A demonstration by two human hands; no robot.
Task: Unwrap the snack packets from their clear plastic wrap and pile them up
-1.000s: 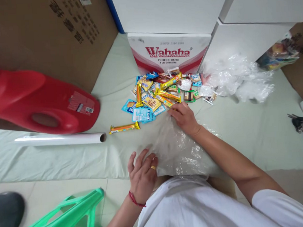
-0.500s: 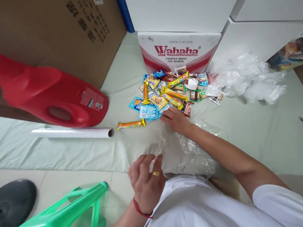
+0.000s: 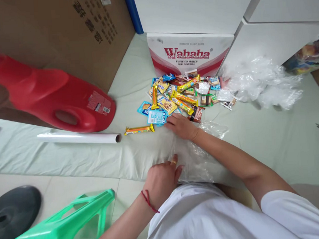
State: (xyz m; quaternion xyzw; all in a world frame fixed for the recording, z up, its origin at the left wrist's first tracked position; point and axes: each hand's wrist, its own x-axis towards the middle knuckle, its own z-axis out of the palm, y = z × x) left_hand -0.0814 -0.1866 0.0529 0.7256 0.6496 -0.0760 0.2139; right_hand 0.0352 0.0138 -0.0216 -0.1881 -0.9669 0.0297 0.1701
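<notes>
the plastic bag (image 3: 195,164) lies under the right hand (image 3: 183,127), the left hand (image 3: 162,178) at its near left side. just beyond the right hand sits the snack pile (image 3: 166,105), a carton (image 3: 188,62) behind, crumpled plastic (image 3: 264,83) farther right. left of that hand: a lone bar (image 3: 139,129), then a roll (image 3: 77,137), a jug (image 3: 44,88) behind.

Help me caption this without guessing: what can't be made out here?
All in the head view:
Right hand: its palm and whatever lies beneath, hidden by the hand itself.
Left hand: whether it pinches the clear plastic beside it; its own back hides the palm.
Snack pile: the lower packets, covered by upper ones.
Red jug's label: print too small and blurred.
Green stool: partly cut off by the bottom edge.
</notes>
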